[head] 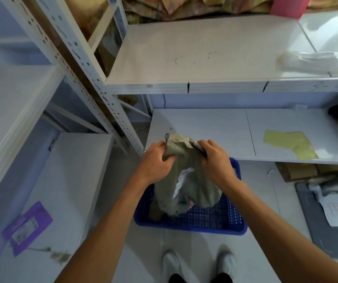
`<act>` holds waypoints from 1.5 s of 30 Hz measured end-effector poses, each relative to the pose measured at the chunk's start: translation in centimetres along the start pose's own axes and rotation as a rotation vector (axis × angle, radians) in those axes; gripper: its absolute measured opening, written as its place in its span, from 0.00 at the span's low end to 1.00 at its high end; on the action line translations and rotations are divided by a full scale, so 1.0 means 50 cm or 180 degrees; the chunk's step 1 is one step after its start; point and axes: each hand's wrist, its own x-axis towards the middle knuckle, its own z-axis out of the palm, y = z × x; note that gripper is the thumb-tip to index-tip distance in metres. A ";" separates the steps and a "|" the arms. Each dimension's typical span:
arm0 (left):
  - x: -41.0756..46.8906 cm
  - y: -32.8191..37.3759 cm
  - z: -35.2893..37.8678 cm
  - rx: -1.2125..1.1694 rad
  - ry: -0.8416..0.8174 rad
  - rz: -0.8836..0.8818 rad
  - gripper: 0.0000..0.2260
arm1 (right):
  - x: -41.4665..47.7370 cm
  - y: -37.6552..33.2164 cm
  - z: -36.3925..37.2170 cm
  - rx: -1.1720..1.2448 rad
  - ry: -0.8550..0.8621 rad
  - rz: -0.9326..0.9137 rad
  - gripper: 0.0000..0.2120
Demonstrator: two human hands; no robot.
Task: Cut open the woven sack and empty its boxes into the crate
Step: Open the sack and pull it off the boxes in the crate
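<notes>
Bare forearms (106, 221); white shoes (171, 262); dark trouser hems (177, 278).

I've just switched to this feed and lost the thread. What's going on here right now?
A person stands over a blue crate on the floor, holding a grey-green woven sack above it. The left grip and right grip each bunch the sack's upper end, and its lower end hangs down inside the crate. A brown shape shows in the crate beside the sack, too hidden to name.
</notes>
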 end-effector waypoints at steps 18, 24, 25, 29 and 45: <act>0.000 0.054 -0.018 -0.1293 0.0297 -0.0361 0.12 | -0.076 0.087 0.049 -0.0478 0.0003 0.0940 0.31; 0.016 0.013 -0.015 -0.1354 0.0312 -0.0543 0.05 | -0.070 0.143 0.092 -0.0236 0.0282 0.1179 0.08; 0.023 0.001 -0.019 -0.1175 0.0405 -0.0555 0.06 | -0.069 0.146 0.095 -0.0096 0.0350 0.1216 0.07; 0.048 -0.033 -0.032 -0.0373 0.0469 -0.0589 0.13 | -0.080 0.163 0.113 -0.0263 0.0029 0.1175 0.08; 0.074 -0.062 -0.001 -0.1267 0.0809 -0.1151 0.07 | -0.108 0.167 0.085 -0.0649 -0.0022 0.0974 0.05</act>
